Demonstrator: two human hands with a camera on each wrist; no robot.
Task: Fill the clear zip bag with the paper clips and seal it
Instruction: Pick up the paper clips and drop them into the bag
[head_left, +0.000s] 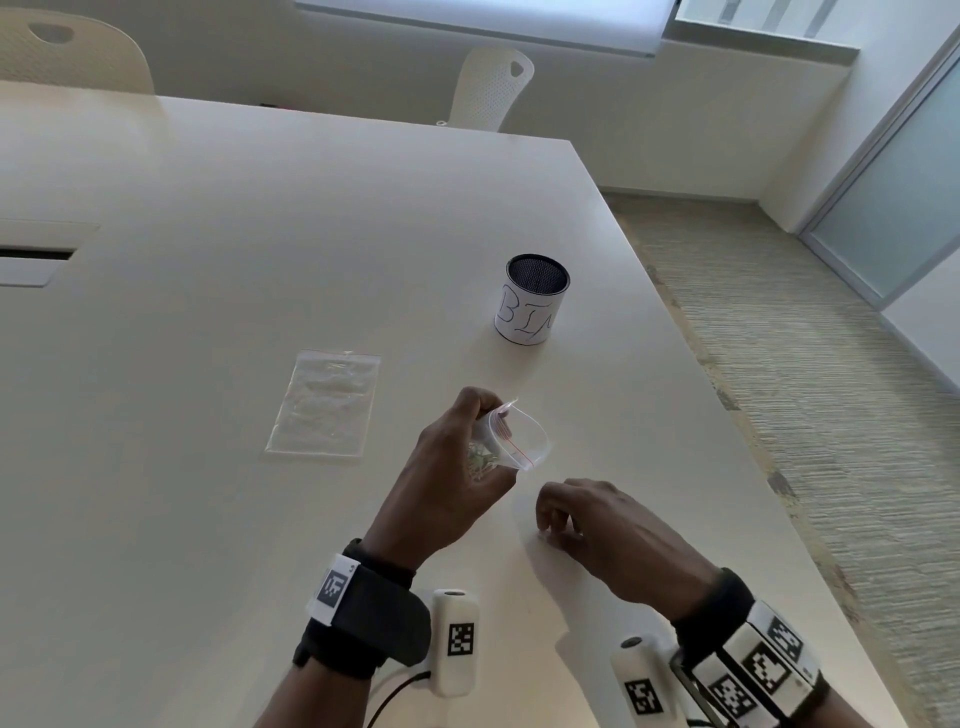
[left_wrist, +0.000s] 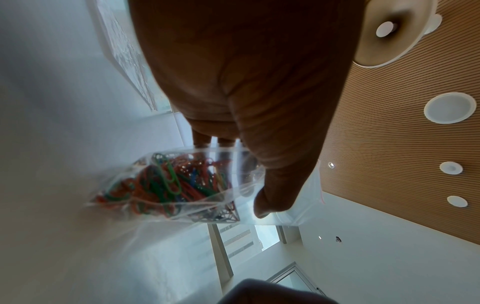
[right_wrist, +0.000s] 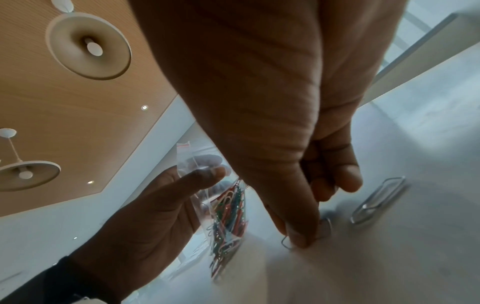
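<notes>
A zip bag (head_left: 511, 441) is being held above the table (head_left: 208, 312) by the left hand (head_left: 447, 483), near the table's front right part, with its mouth turned toward the right. Paper clips (left_wrist: 166, 183) are being carried inside it, gathered at its lower end. Just to the right of it, the right hand (head_left: 608, 530) is being rested fingertips-down on the table, where one paper clip (right_wrist: 306, 236) is being touched by the thumb. A second loose clip (right_wrist: 376, 199) is lying just beyond that hand. A flat bag (head_left: 324, 402) is lying to the left of the held one, and a cylindrical bin (head_left: 532, 299) is standing behind both. Two chairs (head_left: 491, 88) are standing at the table's far edge.
</notes>
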